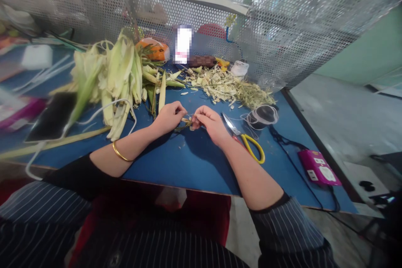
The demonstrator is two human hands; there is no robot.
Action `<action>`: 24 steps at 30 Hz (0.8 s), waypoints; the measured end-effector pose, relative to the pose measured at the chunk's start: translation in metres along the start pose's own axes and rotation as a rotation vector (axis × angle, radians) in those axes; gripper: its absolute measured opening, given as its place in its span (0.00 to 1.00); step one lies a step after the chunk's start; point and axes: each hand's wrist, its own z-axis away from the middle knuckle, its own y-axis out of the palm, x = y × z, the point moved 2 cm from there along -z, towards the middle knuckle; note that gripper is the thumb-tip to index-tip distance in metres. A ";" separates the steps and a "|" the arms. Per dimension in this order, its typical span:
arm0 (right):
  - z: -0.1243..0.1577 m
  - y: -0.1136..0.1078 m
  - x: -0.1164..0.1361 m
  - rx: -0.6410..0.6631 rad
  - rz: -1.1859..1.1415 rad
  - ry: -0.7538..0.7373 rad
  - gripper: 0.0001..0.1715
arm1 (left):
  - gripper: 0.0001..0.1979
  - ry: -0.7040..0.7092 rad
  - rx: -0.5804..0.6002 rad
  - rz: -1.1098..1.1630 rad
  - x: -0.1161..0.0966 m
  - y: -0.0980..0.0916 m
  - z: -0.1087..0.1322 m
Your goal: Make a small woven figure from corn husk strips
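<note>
My left hand (pixel 171 117), with a gold bangle on its forearm, is closed in a pinch over the middle of the blue table. Close by, my right hand (pixel 210 124) is also closed, thumb and forefinger together. A fine pale string (pixel 189 114) runs between the fingertips of both hands. Just below it is a small bundle of dry plant strips (pixel 187 123), partly hidden by the right fingers. Yellow-handled scissors (pixel 253 147) lie beside my right forearm, blades partly apart. A loosely wound spool of pale string (pixel 262 116) rests behind them.
Large corn husks (pixel 124 75) are heaped at left, beside a dark phone-like slab (pixel 53 117) with a white cable. Shredded husk (pixel 220 83) covers the back. A lit phone (pixel 183 44) stands against the perforated metal screen (pixel 201 4). A magenta box (pixel 319 168) with black cords sits right.
</note>
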 end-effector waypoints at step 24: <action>0.005 0.007 -0.004 0.000 -0.058 0.170 0.09 | 0.08 0.186 0.043 0.158 -0.010 0.005 0.007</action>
